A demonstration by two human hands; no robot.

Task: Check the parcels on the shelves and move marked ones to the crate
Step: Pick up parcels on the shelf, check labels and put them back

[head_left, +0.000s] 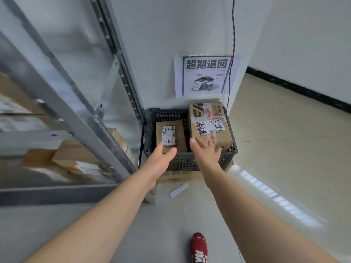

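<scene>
The grey metal shelf rack (62, 103) fills the left side, blurred, its slanted posts crossing in front of the brown parcels on the shelf (76, 154); the white wall (161, 44) stands behind, and the pale glossy floor (284, 149) spreads to the right, with a black skirting along the far wall; a printed paper sign (206, 75) with black characters and a drawing of a box is stuck on the wall just above the crate; a thin red and blue cord (232, 54) hangs down the wall corner beside the sign; a red shoe (198, 247) shows at the bottom edge; a small white paper strip (178, 190) lies on the floor near the crate.

The black plastic crate (186, 162), with lattice walls, sits on the floor in the corner between the rack and the wall, on a flat piece of cardboard (180, 176); inside it, on the right, the larger parcel (209, 126) rises above the rim, brown, taped, with a white label and thick black handwriting; on the left the smaller parcel (171, 133) lies lower, brown, with a white label marked in black and blue pen.

Both bare arms reach forward over the near rim; the left hand (161, 158) is open, fingers straight, at the near edge of the smaller parcel; the right hand (205, 152) is open, fingers spread, at the near edge of the larger parcel; if they touch the boxes I cannot tell; neither hand holds anything.
</scene>
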